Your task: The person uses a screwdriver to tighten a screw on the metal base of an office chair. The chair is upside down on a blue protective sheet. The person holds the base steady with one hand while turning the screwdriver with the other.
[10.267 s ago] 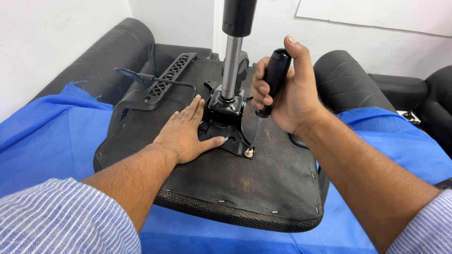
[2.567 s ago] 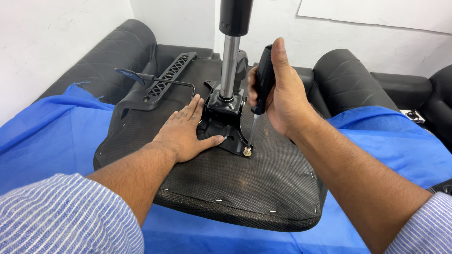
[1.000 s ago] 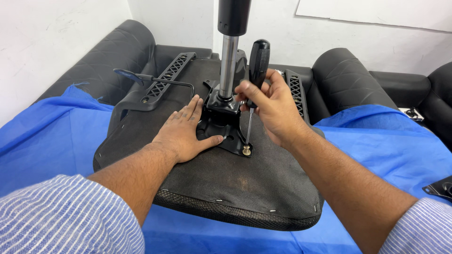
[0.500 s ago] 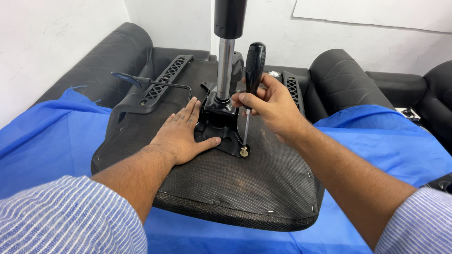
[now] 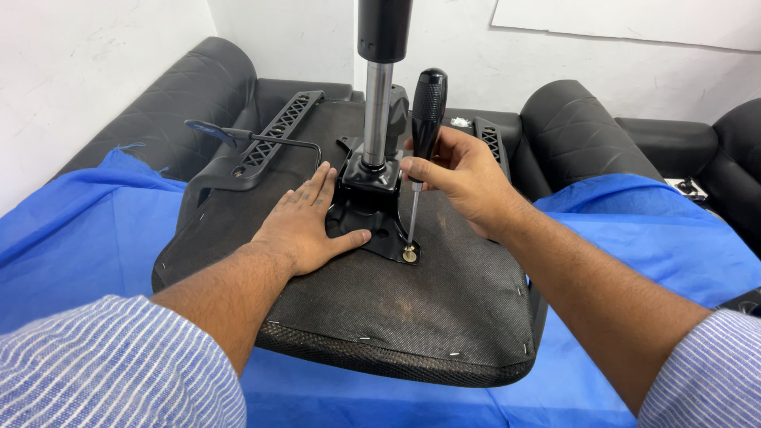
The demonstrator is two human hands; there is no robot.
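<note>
- Right hand (image 5: 464, 178) has its fingers closed round the lower black handle of a screwdriver (image 5: 428, 103), held upright w/ the tip down on a brass-coloured screw (image 5: 409, 254).
- Left hand (image 5: 305, 226) lies flat, fingers spread, empty, pressing on the black metal mounting plate (image 5: 372, 214) just beside the screw.
- Plate sits near the middle of an upturned chair seat (image 5: 396, 309); the screw is at the plate's near right corner.
- Step in hand, as I judge it: turning that screw. Next move likely needs a fresh grip, the shaft kept upright & the plate held down.
- Gas cylinder (image 5: 380, 87) rises from the plate; its top is cut off by the frame.
- Seat rests on a blue cloth (image 5: 95, 214) over a black sofa (image 5: 587, 127).
- Can't tell the turning direction or how far the screw is seated; other screws hidden by the hands.
</note>
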